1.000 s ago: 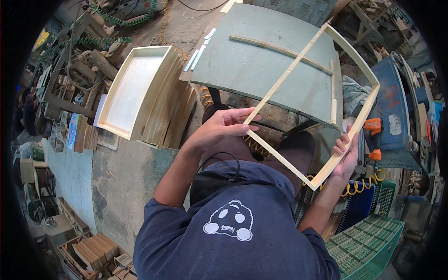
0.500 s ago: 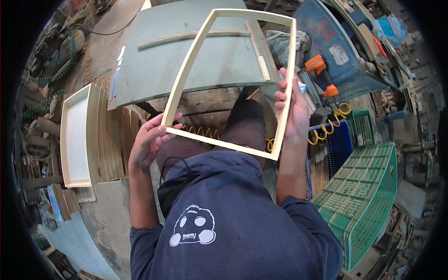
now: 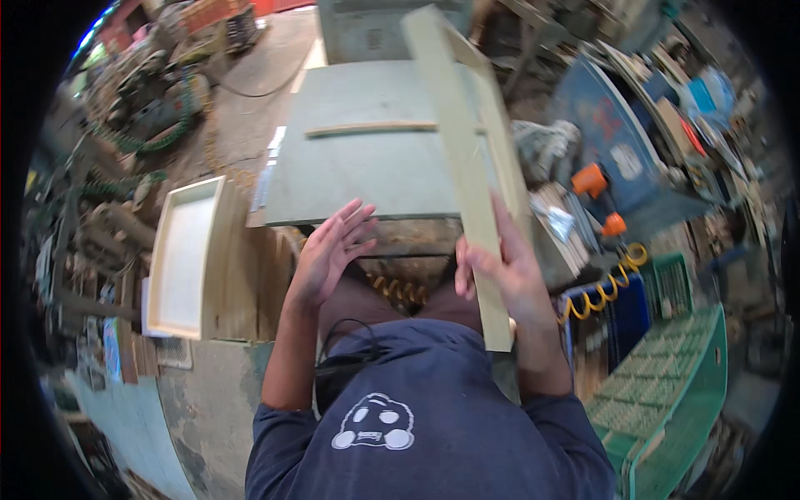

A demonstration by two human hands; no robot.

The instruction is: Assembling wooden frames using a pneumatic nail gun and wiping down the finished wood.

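A pale wooden rectangular frame [image 3: 461,167] is tilted nearly edge-on over the right part of the grey-green work board [image 3: 367,179]. My right hand [image 3: 512,258] grips its near side, thumb across the outer face and fingers reaching round. My left hand [image 3: 333,250] is off the frame, raised with fingers spread, holding nothing, just before the board's near edge. On the board lies a thin wooden strip [image 3: 367,130]; the frame hides part of that area. The frame's far end is slightly blurred.
At left stands a row of stacked shallow wooden trays [image 3: 187,258] with white bottoms. To the right are an orange and black air tool [image 3: 596,187] on a coiled yellow hose [image 3: 600,296], a green plastic crate [image 3: 667,400] and a blue metal bin [image 3: 621,142].
My left hand has let go of the frame's corner. The frame has been turned from facing me to nearly edge-on, swung rightward in my right hand. The head view has shifted.
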